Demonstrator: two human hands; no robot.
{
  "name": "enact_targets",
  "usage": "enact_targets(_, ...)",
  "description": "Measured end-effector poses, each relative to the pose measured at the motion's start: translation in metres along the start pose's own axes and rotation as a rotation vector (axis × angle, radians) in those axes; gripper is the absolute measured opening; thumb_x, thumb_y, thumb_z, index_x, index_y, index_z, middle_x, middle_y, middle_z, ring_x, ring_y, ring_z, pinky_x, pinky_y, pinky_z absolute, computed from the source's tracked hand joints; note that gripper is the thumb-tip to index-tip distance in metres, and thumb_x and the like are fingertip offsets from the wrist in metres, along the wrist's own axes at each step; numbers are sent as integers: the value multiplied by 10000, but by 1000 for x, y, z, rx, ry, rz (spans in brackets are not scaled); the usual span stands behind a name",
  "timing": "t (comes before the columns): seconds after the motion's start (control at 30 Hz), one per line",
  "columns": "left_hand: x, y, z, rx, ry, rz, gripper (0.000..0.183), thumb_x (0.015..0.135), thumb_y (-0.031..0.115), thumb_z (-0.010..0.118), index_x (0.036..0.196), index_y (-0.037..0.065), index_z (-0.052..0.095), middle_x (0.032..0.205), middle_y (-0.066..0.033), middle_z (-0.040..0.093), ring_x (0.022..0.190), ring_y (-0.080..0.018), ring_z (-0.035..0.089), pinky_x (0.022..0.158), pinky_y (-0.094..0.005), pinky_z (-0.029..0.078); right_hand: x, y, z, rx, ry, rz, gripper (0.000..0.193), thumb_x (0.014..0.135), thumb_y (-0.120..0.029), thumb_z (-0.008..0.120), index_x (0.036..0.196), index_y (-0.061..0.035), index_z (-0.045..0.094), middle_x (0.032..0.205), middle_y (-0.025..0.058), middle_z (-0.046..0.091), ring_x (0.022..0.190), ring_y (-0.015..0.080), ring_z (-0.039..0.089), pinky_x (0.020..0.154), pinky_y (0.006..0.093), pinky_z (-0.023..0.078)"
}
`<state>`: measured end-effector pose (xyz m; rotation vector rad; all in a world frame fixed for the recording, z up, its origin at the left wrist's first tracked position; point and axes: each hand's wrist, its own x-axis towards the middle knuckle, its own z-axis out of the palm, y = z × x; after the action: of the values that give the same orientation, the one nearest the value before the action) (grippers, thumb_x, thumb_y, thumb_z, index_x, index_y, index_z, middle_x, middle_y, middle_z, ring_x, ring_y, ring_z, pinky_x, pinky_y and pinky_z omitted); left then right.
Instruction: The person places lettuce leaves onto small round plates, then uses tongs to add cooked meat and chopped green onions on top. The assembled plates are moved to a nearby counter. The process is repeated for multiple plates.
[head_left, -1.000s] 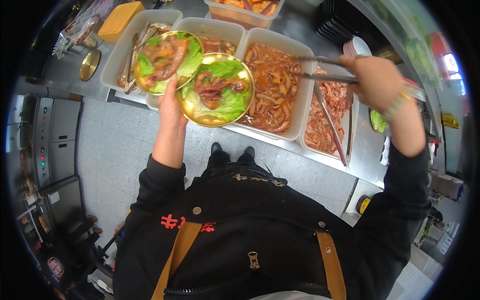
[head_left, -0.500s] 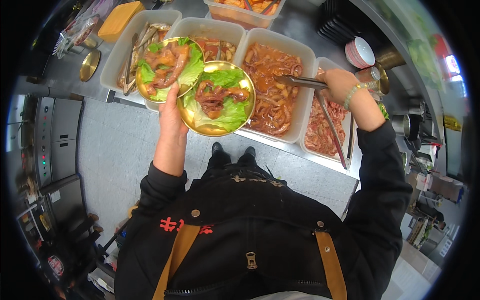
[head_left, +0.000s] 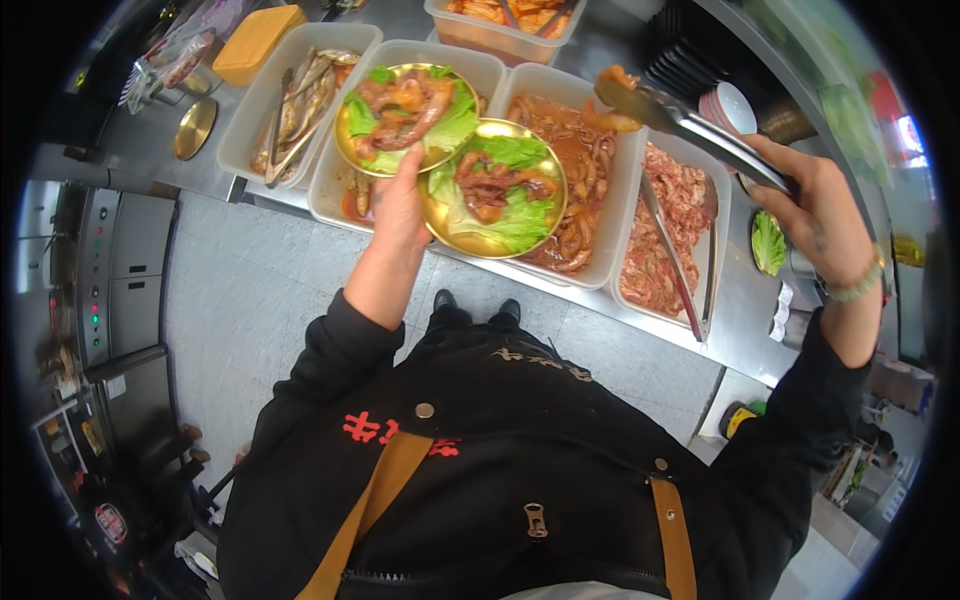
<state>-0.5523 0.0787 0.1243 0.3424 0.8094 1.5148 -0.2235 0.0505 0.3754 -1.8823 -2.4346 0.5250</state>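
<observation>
My left hand (head_left: pixel 400 205) grips two round golden plates by their near edges. The upper left plate (head_left: pixel 344 146) overlaps the lower right plate (head_left: pixel 549 166); on both, green lettuce (head_left: pixel 520 232) lies under sauced meat strips (head_left: pixel 490 188). Metal tongs (head_left: pixel 725 142) are closed in my right hand (head_left: pixel 825 212), raised over the right side of the counter. Orange-brown sauced pieces (head_left: pixel 612 120) show at the tongs' tips. Below and left of them is a plastic tub (head_left: pixel 637 135) of sauced strips (head_left: pixel 566 140), partly hidden by the lower plate.
A tub of sliced raw meat (head_left: pixel 665 250) with red-handled tongs (head_left: pixel 672 262) stands on the right. Small fish (head_left: pixel 308 95) fill a tub on the left. Beyond are an orange food tub (head_left: pixel 500 40), a small golden dish (head_left: pixel 195 128), stacked bowls (head_left: pixel 735 105) and lettuce (head_left: pixel 768 243).
My right hand has lifted the tongs from the sauced-strip tub, moving right, with pieces now at the tips. The plates in my left hand have shifted right in view, over the tubs.
</observation>
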Motion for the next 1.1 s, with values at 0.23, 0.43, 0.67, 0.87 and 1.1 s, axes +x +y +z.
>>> enact_targets(0.23,0,-1,11,-68,-22,-46,327,898,141,559,1166,-35,493,1107,-141,578,967,-227,599,807,-345,527,8,-36,11,192,-69,-131,431,769,24,625,1188,62,530,829,88,634,724,124,550,745,260,463)
enact_targets(0.43,-1,3,3,-107,33,18,338,890,147,573,1163,-37,496,1106,-137,580,966,-226,600,802,-339,527,28,-51,58,-54,-150,-268,471,702,-41,689,1159,-35,574,812,179,609,703,322,590,651,362,466)
enact_targets(0.67,4,11,-15,-73,66,64,354,887,140,573,1191,-17,481,1130,-135,571,972,-231,599,818,-349,521,27,-69,54,-179,-11,-350,485,691,-59,686,1160,-38,564,801,164,605,703,338,577,638,367,465)
enact_targets(0.87,11,39,-35,-51,57,111,353,875,128,590,1169,-46,500,1136,-134,579,1008,-230,587,872,-350,500,31,-49,38,-149,39,-65,507,697,-118,714,1174,-28,566,822,159,624,716,300,606,662,341,475)
enact_targets(1.1,8,75,-64,4,51,178,365,903,140,548,1215,-33,470,1188,-135,550,1045,-224,566,893,-343,483,90,-2,135,-486,-113,-23,728,675,-232,742,1301,-56,416,1005,171,581,899,333,601,759,400,493)
